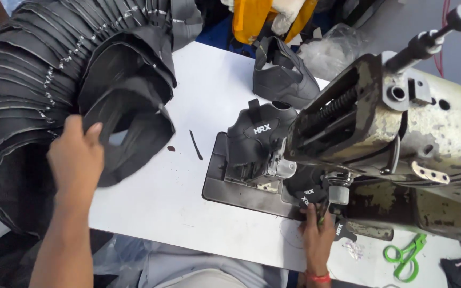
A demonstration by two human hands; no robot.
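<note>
My left hand (pixel 76 157) rests on a big stack of black shoe-upper pieces (pixel 54 80) at the left, fingers curled over the edge of one piece (pixel 134 138). My right hand (pixel 316 234) pinches a small black label piece (pixel 306 196) at the front of the sewing machine (pixel 401 144). A black shoe upper (pixel 257 138) with a white logo lies under the machine's needle area, on the dark metal bed plate (pixel 230 186). Another black upper (pixel 284 74) sits further back on the white table (pixel 188 197).
Green scissors (pixel 405 255) lie at the table's front right. A clear plastic bag (pixel 332 48) and yellow fabric (pixel 257 18) are at the back. A thin black scrap (pixel 196 145) lies on the table. More small labels (pixel 342 229) sit near my right hand.
</note>
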